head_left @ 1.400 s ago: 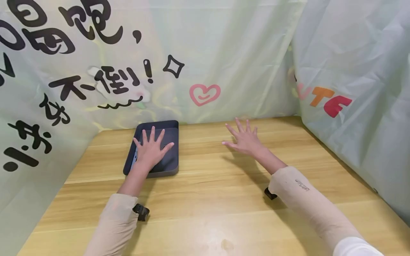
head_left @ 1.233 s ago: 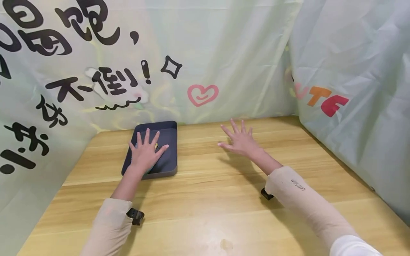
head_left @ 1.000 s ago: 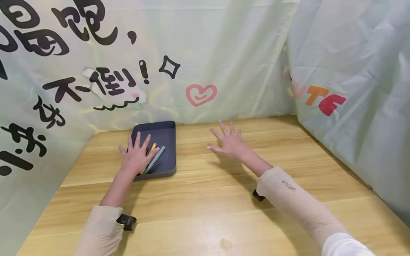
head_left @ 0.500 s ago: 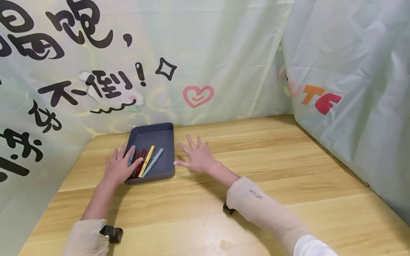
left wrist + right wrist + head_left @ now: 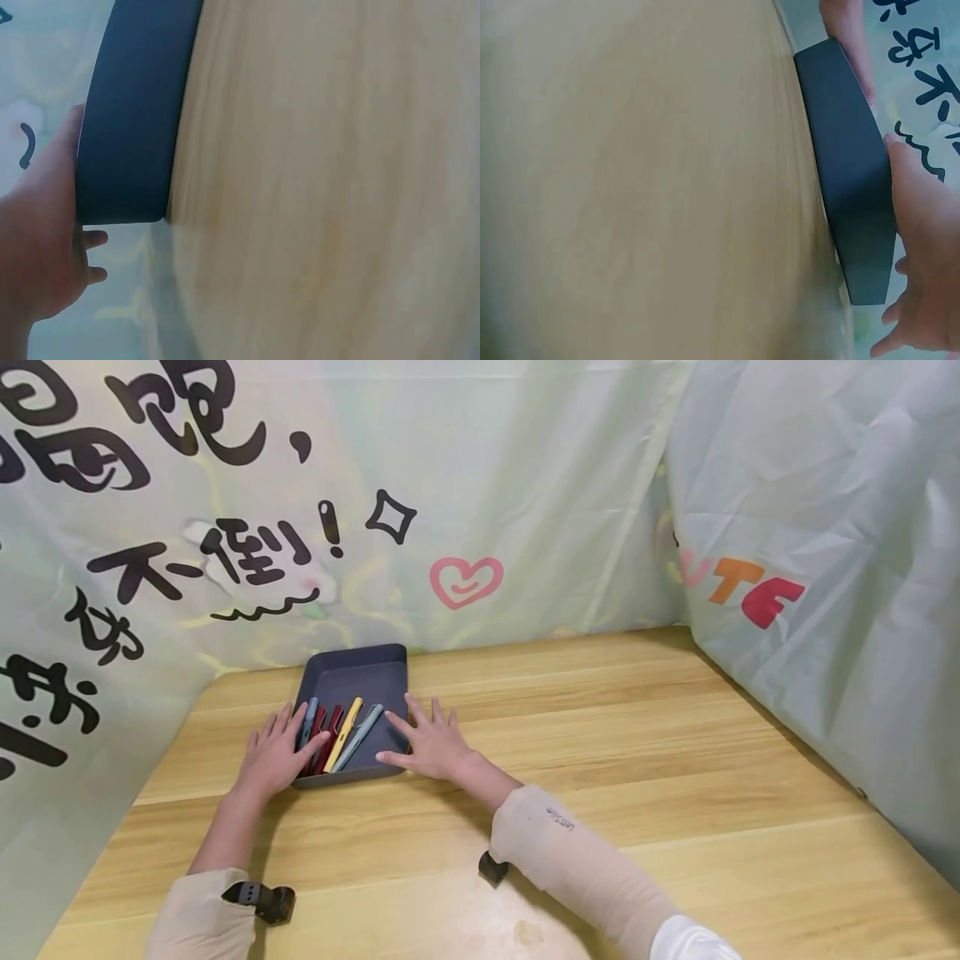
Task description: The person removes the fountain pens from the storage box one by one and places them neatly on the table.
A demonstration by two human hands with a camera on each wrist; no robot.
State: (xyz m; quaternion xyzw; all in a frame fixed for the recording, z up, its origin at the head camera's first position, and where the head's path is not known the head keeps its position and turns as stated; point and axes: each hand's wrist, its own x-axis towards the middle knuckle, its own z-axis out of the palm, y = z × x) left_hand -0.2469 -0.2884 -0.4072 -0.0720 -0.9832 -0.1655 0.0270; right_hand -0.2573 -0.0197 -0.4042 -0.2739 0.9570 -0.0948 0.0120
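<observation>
A dark grey-blue tray (image 5: 363, 677) lies on the wooden table near the back wall. Side by side in its front part are several pens: a yellow pen (image 5: 343, 737), a pale blue pen (image 5: 362, 737), dark red pens (image 5: 330, 737) and a blue pen (image 5: 308, 720). My left hand (image 5: 272, 758) is at the tray's left side, fingers extended along the outside and thumb reaching over the rim toward the pens. At the right rim my right hand (image 5: 435, 747) has its fingers spread, thumb over the front right corner. Both wrist views show the tray's front wall (image 5: 135, 112) beside the hands.
Bare wooden tabletop (image 5: 600, 735) stretches right and in front of the tray. Printed cloth walls (image 5: 540, 510) enclose the table at the back, left and right. A black wrist camera (image 5: 273, 903) hangs under the left sleeve, another black camera (image 5: 492, 867) under the right.
My left hand has moved left and toward me from over the tray to its left side, uncovering the pens. My right hand has come left across the table to the tray's right rim.
</observation>
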